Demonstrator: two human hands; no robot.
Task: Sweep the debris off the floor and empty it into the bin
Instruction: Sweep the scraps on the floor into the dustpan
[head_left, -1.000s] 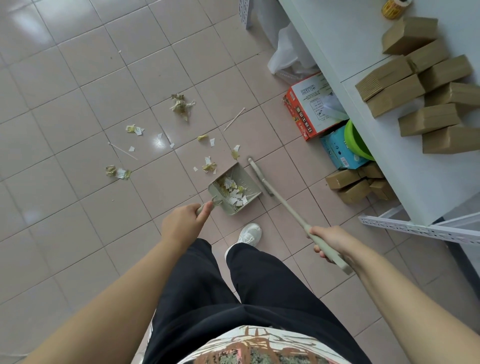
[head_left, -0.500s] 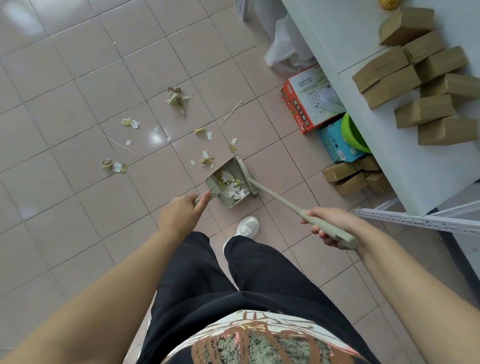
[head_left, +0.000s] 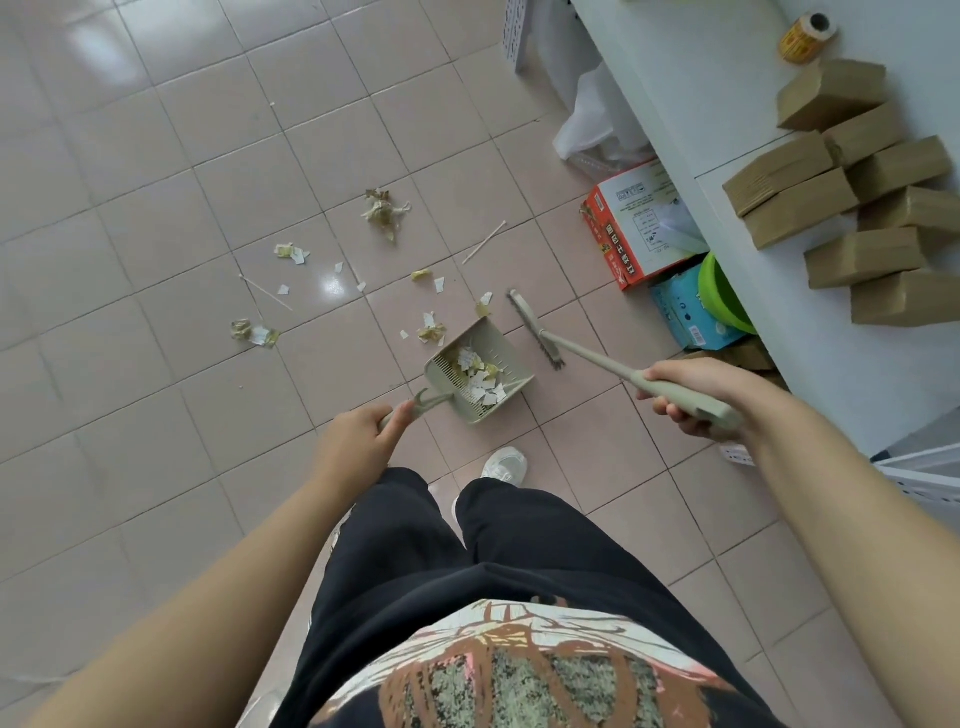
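Sage-green plastic dustpan (head_left: 511, 364): handle gripped in the curled left hand (head_left: 358, 441), pan on the pink tiled floor (head_left: 156, 415), white and yellow paper scraps (head_left: 480, 376) inside. Right hand (head_left: 685, 395) wrapped round the matching long-handled brush (head_left: 597, 357), bristle head just right of pan, apart. Loose debris (head_left: 384, 210) beyond and left of pan.

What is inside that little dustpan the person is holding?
Torn white and yellowish paper scraps lie heaped in the dustpan, toward its handle end. The floor near its mouth looks bare. Whatever lies under the heap is covered.
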